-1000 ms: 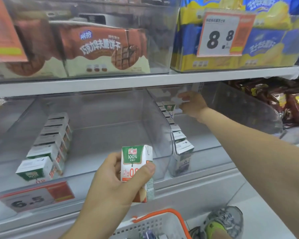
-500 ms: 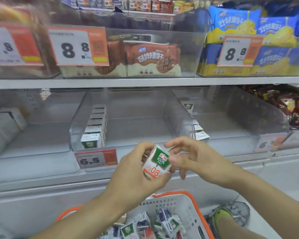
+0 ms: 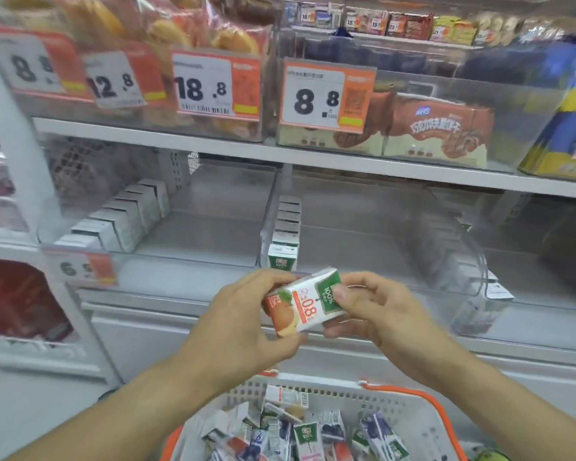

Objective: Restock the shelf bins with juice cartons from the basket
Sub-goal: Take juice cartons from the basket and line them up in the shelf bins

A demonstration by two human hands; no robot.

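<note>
A small green, white and orange juice carton (image 3: 305, 302) lies tilted on its side between both hands in front of the lower shelf. My left hand (image 3: 243, 322) grips its orange bottom end. My right hand (image 3: 376, 307) pinches its green top end. Below them stands the white basket (image 3: 409, 417) with an orange rim, holding several loose cartons (image 3: 300, 434). Clear shelf bins sit behind: the middle bin (image 3: 363, 227) has a row of cartons (image 3: 285, 237) along its left wall, and the left bin (image 3: 200, 227) holds a row of white cartons (image 3: 123, 216).
A right bin (image 3: 512, 261) also holds cartons along its left wall. The upper shelf (image 3: 313, 158) carries biscuit packs and bread in clear bins with price tags 8.8 and 18.8. A 6.5 tag (image 3: 80, 269) hangs on the left bin.
My right hand came out of the right bin and joined the left hand on the carton. The carton went from upright to lying sideways. The view swung left and pulled back.
</note>
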